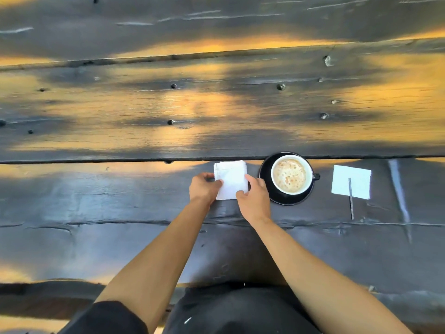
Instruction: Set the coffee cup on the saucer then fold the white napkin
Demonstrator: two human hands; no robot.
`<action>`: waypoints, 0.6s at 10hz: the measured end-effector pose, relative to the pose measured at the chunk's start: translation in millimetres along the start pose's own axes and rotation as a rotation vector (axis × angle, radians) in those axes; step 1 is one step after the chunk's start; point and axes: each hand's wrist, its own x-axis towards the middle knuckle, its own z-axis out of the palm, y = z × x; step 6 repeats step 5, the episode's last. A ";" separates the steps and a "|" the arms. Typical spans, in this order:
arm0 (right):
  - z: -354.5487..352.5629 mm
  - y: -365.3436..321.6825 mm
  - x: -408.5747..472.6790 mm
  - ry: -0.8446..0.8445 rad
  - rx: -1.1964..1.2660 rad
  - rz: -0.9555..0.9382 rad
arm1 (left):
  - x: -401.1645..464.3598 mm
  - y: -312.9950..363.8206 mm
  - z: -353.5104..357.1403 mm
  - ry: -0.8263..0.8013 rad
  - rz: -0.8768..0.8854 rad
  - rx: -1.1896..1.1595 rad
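The coffee cup (291, 175) stands on the black saucer (266, 179) on the dark wooden worktop (120, 225). Just left of it lies the folded white napkin (231, 179). The left hand (204, 188) pinches its left edge; the right hand (254, 197) has its grip curled on the right edge. Farther right, a thin stick (351, 198) rests across a white paper square (351, 180).

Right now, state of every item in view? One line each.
coffee cup: full, upright on saucer
saucer: on table, under cup
white napkin: folded small, pinched at both sides
left hand: pinching napkin's left edge
right hand: pinching napkin's right edge
second napkin: flat, thin stick lying across it
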 end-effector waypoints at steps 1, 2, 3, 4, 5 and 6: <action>-1.1 1.1 1.3 -0.027 -0.032 -0.029 | 5.0 -4.2 0.3 0.022 0.039 0.105; -4.0 0.9 -1.8 -0.029 -0.048 -0.036 | 0.8 -6.1 -0.7 0.043 0.080 0.170; -14.6 9.3 -13.7 -0.034 -0.097 -0.096 | -15.2 -16.6 -6.5 0.109 0.127 0.208; -25.8 24.3 -29.9 -0.052 -0.168 -0.115 | -34.0 -31.2 -10.4 0.097 0.132 0.246; -47.5 56.1 -53.1 0.009 -0.344 -0.071 | -67.8 -59.5 -4.1 0.009 0.245 0.376; -47.5 56.1 -53.1 0.009 -0.344 -0.071 | -67.8 -59.5 -4.1 0.009 0.245 0.376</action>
